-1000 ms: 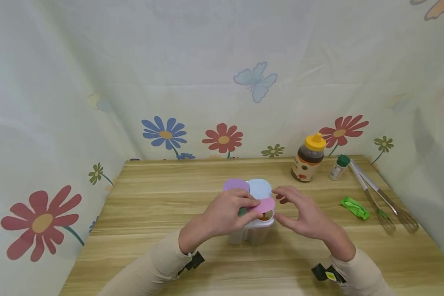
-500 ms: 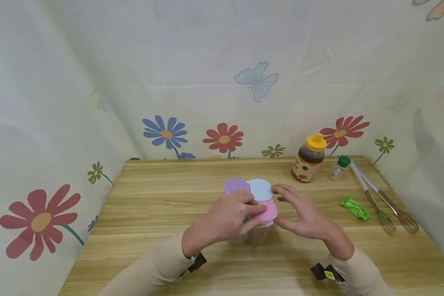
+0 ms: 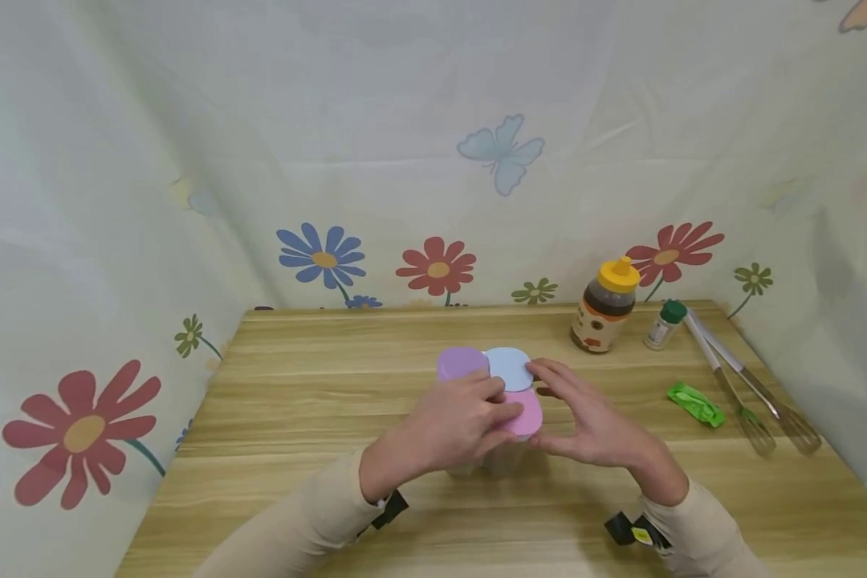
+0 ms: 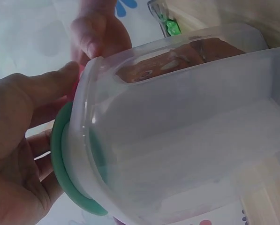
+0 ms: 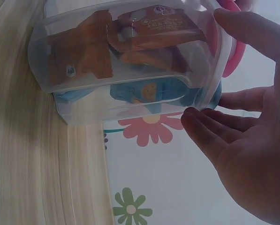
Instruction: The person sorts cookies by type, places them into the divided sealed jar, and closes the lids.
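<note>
A clear plastic container (image 3: 493, 462) with several compartments stands mid-table. Its purple lid (image 3: 461, 363), blue lid (image 3: 509, 365) and pink lid (image 3: 526, 414) lie flat on top. My left hand (image 3: 455, 425) curls over the near side, fingers on the pink lid and thumb against the rim. The left wrist view shows my left hand (image 4: 13, 154) cupping a green lid (image 4: 60, 159) on the container (image 4: 186, 131). My right hand (image 3: 592, 425) is open, with straight fingers at the container's right side. In the right wrist view my right hand's fingertips (image 5: 191, 116) touch the container (image 5: 130, 93), which holds orange and blue packets.
At the back right of the wooden table (image 3: 296, 385) stand a yellow-capped honey bottle (image 3: 603, 309) and a small green-capped bottle (image 3: 663, 325). Metal tongs (image 3: 737, 385) and a green packet (image 3: 696, 404) lie at the right. Flowered curtain walls close in three sides.
The pink lid was tilted up over an open compartment a second ago and now lies flat. My left hand has pressed down with it, and my right hand has moved closer.
</note>
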### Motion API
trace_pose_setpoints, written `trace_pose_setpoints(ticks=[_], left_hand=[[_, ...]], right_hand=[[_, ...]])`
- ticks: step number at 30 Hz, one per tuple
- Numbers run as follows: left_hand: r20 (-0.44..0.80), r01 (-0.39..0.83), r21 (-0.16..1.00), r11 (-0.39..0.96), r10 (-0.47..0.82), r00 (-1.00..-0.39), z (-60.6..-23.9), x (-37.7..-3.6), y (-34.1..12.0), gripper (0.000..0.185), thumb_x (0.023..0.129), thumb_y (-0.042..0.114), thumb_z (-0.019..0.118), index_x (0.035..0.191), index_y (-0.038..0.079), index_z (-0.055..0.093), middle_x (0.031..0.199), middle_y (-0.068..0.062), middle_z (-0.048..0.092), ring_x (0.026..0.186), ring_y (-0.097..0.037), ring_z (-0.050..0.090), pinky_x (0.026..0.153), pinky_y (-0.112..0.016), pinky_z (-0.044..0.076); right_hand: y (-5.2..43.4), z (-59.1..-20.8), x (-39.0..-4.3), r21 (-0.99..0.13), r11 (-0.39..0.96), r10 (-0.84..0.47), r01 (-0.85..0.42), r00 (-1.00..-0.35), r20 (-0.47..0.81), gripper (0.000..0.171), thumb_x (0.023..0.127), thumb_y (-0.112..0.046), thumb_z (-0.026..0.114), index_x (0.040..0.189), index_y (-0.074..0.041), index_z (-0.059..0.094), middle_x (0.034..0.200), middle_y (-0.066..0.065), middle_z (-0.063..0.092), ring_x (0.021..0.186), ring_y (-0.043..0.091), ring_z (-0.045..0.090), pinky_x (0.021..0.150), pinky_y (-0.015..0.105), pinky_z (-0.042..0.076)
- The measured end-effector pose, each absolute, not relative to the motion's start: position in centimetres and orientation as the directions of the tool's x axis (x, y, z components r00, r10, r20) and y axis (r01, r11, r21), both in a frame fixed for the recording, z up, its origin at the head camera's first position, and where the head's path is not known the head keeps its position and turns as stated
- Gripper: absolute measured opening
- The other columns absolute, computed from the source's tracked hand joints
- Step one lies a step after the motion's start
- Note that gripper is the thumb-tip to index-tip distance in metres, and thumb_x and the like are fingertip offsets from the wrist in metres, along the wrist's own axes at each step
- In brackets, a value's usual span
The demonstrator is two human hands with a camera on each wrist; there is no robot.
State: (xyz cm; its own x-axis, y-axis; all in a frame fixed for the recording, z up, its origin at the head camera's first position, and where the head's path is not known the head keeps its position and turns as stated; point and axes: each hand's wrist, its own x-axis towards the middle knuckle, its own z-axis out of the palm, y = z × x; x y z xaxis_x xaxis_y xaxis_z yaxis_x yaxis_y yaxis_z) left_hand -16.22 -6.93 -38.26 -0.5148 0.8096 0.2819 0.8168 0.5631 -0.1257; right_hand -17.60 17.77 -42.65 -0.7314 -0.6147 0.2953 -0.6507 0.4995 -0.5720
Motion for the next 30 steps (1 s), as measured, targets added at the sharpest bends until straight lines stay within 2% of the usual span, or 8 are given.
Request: trace_pose_setpoints(ticks=[6, 10, 13, 15, 19, 24, 27, 30], left_hand=[[0.222, 0.808, -0.298, 0.508, 0.86, -0.459, -37.7, -16.2, -6.5, 0.034, 0.094, 0.049, 0.058, 0.113, 0.025, 0.071, 0.095, 0.007, 0.061, 0.085, -0.01, 0.052, 0.072, -0.019, 0.047], [0.209, 0.795, -0.39, 0.465, 0.886, -0.415, -37.5, -16.1, -6.2, 0.031, 0.095, 0.047, 0.058, 0.105, 0.022, 0.074, 0.097, 0.008, 0.062, 0.086, -0.01, 0.055, 0.061, -0.021, 0.052], [0.213, 0.797, -0.39, 0.462, 0.887, -0.409, -37.5, -16.2, -6.2, 0.031, 0.094, 0.046, 0.058, 0.102, 0.021, 0.075, 0.099, 0.008, 0.061, 0.086, -0.01, 0.055, 0.054, -0.023, 0.052], [0.229, 0.8, -0.367, 0.474, 0.88, -0.416, -37.6, -16.3, -6.5, 0.031, 0.093, 0.047, 0.059, 0.105, 0.022, 0.073, 0.098, 0.009, 0.061, 0.086, -0.01, 0.055, 0.058, -0.023, 0.052], [0.274, 0.829, -0.249, 0.5, 0.858, -0.435, -38.1, -16.4, -7.1, 0.035, 0.091, 0.048, 0.063, 0.115, 0.024, 0.07, 0.102, 0.008, 0.064, 0.091, -0.01, 0.057, 0.076, -0.022, 0.052], [0.314, 0.857, -0.105, 0.505, 0.834, -0.453, -38.4, -16.4, -7.6, 0.035, 0.089, 0.042, 0.069, 0.114, 0.018, 0.07, 0.108, 0.004, 0.065, 0.097, -0.011, 0.059, 0.085, -0.023, 0.05], [0.356, 0.874, -0.049, 0.483, 0.826, -0.437, -38.8, -16.5, -7.9, 0.033, 0.087, 0.039, 0.073, 0.11, 0.014, 0.072, 0.11, 0.002, 0.066, 0.1, -0.012, 0.06, 0.089, -0.025, 0.049], [0.381, 0.889, 0.005, 0.457, 0.822, -0.424, -39.2, -16.9, -8.4, 0.038, 0.086, 0.038, 0.074, 0.113, 0.011, 0.071, 0.114, 0.0, 0.066, 0.106, -0.015, 0.059, 0.096, -0.028, 0.047]], right_hand=[[17.8, -43.1, -17.5, -0.571, 0.503, -0.608, -0.648, -0.736, 0.3, 0.091, 0.081, -0.036, 0.08, 0.152, -0.007, 0.03, 0.154, 0.015, 0.031, 0.125, 0.028, 0.054, 0.097, 0.049, 0.048], [17.8, -43.2, -17.5, -0.575, 0.506, -0.6, -0.644, -0.741, 0.302, 0.092, 0.08, -0.036, 0.08, 0.152, -0.008, 0.03, 0.154, 0.014, 0.03, 0.123, 0.027, 0.056, 0.097, 0.049, 0.048], [17.6, -43.2, -17.5, -0.574, 0.505, -0.596, -0.645, -0.741, 0.308, 0.092, 0.08, -0.035, 0.08, 0.152, -0.009, 0.03, 0.154, 0.013, 0.03, 0.123, 0.027, 0.055, 0.096, 0.049, 0.048], [17.5, -43.1, -17.5, -0.569, 0.5, -0.601, -0.653, -0.734, 0.315, 0.091, 0.081, -0.034, 0.08, 0.152, -0.007, 0.029, 0.154, 0.014, 0.03, 0.123, 0.028, 0.055, 0.096, 0.049, 0.048], [17.4, -43.1, -17.5, -0.565, 0.482, -0.61, -0.67, -0.719, 0.333, 0.091, 0.081, -0.03, 0.081, 0.152, -0.005, 0.029, 0.153, 0.015, 0.03, 0.124, 0.029, 0.054, 0.096, 0.047, 0.049], [17.3, -43.1, -17.5, -0.568, 0.479, -0.609, -0.67, -0.719, 0.334, 0.092, 0.08, -0.031, 0.081, 0.152, -0.006, 0.028, 0.154, 0.014, 0.03, 0.125, 0.028, 0.053, 0.096, 0.045, 0.049], [17.3, -43.1, -17.5, -0.568, 0.483, -0.606, -0.667, -0.722, 0.333, 0.094, 0.08, -0.032, 0.081, 0.152, -0.005, 0.027, 0.154, 0.014, 0.029, 0.126, 0.028, 0.052, 0.097, 0.044, 0.049], [17.2, -43.2, -17.4, -0.561, 0.495, -0.603, -0.664, -0.727, 0.329, 0.096, 0.079, -0.036, 0.081, 0.152, -0.005, 0.027, 0.153, 0.015, 0.029, 0.126, 0.028, 0.052, 0.098, 0.041, 0.049]])
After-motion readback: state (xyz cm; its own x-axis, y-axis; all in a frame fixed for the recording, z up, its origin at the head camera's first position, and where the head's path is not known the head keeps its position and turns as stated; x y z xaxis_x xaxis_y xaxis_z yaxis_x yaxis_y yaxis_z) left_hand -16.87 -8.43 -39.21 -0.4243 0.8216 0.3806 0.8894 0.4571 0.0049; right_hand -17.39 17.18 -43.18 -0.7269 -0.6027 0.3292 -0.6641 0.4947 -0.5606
